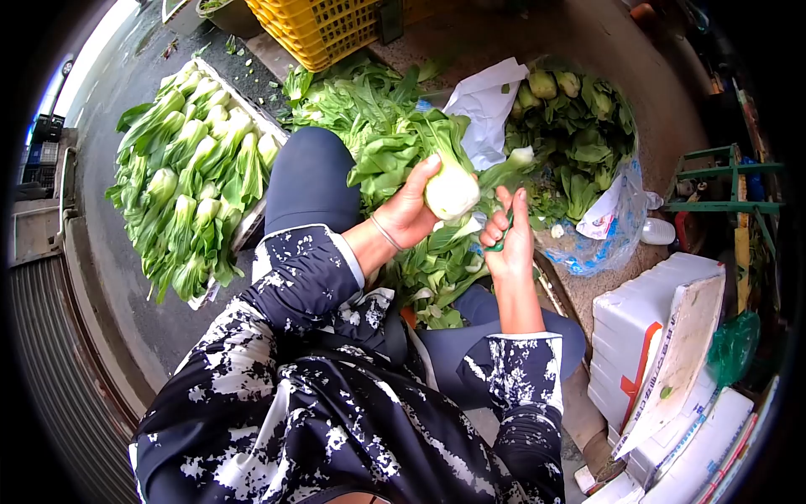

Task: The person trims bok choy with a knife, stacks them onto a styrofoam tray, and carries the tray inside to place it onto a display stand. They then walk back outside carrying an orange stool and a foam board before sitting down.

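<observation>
My left hand (407, 206) is closed around a bok choy (452, 191), its pale base turned toward my right hand and its leaves pointing up and away. Just right of that base, my right hand (510, 239) has its fingers wrapped round a small green-handled tool (501, 235), thumb raised; its working end cannot be made out. Beneath both hands lies a heap of loose green leaves (441, 269), spreading between my knees. Another bok choy (520, 160) with a white base lies beyond my right hand.
Bok choy in rows (197, 168) fill a flat box at left. A clear plastic bag (625, 227) holds more greens at right, beside white paper (487, 105). A yellow crate (315, 29) stands ahead; white foam boxes (625, 336) and a green metal frame (726, 206) are at right.
</observation>
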`<state>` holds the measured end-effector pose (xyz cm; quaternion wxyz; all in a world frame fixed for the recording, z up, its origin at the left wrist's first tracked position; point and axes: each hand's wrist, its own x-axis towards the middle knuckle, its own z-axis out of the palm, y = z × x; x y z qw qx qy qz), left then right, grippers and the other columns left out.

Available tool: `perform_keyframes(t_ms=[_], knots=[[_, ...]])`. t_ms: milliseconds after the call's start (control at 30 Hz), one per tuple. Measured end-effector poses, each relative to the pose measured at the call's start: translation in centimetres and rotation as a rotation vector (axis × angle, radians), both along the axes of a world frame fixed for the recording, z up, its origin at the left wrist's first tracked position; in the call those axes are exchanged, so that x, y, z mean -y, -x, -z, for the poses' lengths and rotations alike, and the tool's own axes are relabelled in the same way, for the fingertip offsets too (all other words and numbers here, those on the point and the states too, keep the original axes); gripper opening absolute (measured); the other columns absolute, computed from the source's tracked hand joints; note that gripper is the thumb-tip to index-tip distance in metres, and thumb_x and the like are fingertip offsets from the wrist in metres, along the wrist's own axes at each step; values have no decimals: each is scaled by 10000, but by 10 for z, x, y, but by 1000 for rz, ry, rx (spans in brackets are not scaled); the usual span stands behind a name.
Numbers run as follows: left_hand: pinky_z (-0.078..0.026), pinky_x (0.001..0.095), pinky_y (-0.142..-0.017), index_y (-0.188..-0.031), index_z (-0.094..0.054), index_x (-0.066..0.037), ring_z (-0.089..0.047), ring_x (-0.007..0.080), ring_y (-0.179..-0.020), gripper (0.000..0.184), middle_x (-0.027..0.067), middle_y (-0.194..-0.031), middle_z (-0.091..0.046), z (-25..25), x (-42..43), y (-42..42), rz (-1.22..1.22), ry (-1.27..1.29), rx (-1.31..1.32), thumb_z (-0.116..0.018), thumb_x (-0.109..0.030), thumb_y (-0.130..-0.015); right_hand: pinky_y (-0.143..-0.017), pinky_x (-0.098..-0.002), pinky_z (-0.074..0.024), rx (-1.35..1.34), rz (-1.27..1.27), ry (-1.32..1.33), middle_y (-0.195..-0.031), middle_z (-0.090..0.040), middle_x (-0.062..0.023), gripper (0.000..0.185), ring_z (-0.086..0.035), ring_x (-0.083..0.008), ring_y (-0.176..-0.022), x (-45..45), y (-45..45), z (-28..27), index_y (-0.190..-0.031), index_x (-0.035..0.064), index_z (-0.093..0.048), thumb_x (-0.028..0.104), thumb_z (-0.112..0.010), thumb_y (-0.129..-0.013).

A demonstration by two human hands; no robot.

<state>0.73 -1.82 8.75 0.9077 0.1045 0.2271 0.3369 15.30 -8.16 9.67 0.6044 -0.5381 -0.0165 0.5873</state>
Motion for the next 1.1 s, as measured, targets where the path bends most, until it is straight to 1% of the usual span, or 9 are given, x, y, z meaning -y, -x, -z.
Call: perform_keyframes(t_ms=[100, 233, 467, 700, 767, 800, 900, 967, 1100], knots=[[-449, 301, -761, -1065, -461, -18, -539, 166, -885, 492, 81, -980, -549, 11, 2, 4, 104, -150, 128, -522, -415, -781, -309, -122, -270, -29, -244, 34, -787, -549, -72, 579, -558, -135, -612, 3, 15, 1, -1104, 27, -425, 510, -456, -786], [-420, 286, -771, -1095, -462, -27, -513, 139, -857, 406, 62, -965, -551, -5, 12, 12, 55, -745, -438, -528, -305, -808, -295, -144, -314, -447, -370, -150, -918, -543, -112, 583, -601, -258, -740, 8, 21, -1, -1088, 57, -430, 546, -435, -771], [-411, 324, -778, -1104, -465, -53, -490, 184, -950, 404, 72, -1045, -527, 2, 11, 33, 257, -349, 91, -597, -213, -758, -325, -157, -305, -56, -345, -103, -821, -573, -76, 328, -556, -148, -602, 11, 21, -17, -980, 44, -497, 312, -538, -795], [-352, 490, -895, -1181, -382, -54, -384, 250, -1118, 477, 82, -1202, -410, 11, 30, 50, 159, 101, 202, -587, -179, -768, -337, -141, -225, 487, -313, -81, -804, -532, -5, 376, -406, -14, -512, 31, 29, -40, -1044, 24, -468, 136, -620, -719], [-322, 500, -908, -1229, -331, -107, -297, 261, -1184, 542, 80, -1261, -341, 14, 26, 60, 108, 128, 378, -597, -182, -762, -432, -158, -347, 569, -406, -83, -843, -537, -21, 416, -460, -47, -588, 33, 15, -36, -1068, 14, -467, 124, -635, -704], [-282, 533, -908, -1273, -259, -200, -263, 265, -1205, 638, 66, -1297, -292, -12, 27, 71, -9, 84, 272, -615, -257, -747, -650, -214, -421, 564, -342, -237, -897, -542, -43, 464, -505, -105, -728, 30, 21, -33, -1076, 4, -475, 105, -659, -663], [-290, 589, -851, -1282, -221, -264, -371, 264, -1127, 722, 32, -1300, -286, -14, 18, 83, 74, 71, -143, -632, -399, -703, -814, -267, -375, 756, -575, -253, -949, -537, -67, 498, -498, -146, -859, 31, 22, -44, -1074, -11, -481, 88, -670, -624], [-414, 343, -819, -1225, -336, -136, -453, 181, -1034, 623, 58, -1158, -444, -8, 10, 82, 216, -133, -138, -650, -312, -716, -819, -260, -370, 850, -690, -261, -977, -531, -76, 530, -492, -138, -883, 31, 29, -48, -1076, -28, -480, 70, -679, -595], [-462, 241, -671, -953, -551, -36, -567, 117, -737, 310, 39, -830, -597, -39, 5, 91, 24, -271, -324, -657, -159, -689, -830, -267, -368, 868, -721, -325, -996, -527, -79, 560, -490, -147, -907, 29, 50, -54, -1093, -32, -469, 77, -686, -588]])
